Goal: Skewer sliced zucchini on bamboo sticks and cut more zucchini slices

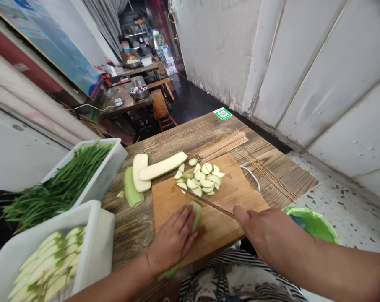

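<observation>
I see light-green squash (pixel 195 216) held down by left hand (pixel 173 235), knife (pixel 210 203) gripped in right hand (pixel 261 228); near bin (pixel 103 237) has green-edged pale slices (pixel 47 260), far bin (pixel 99 187) long greens (pixel 70 178).

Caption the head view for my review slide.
Left hand steadies a pale-green squash piece on the cutting board; the right hand holds a knife beside cut slices.

Head-worn view, forward and down, close above chopping board (pixel 215 228).
</observation>
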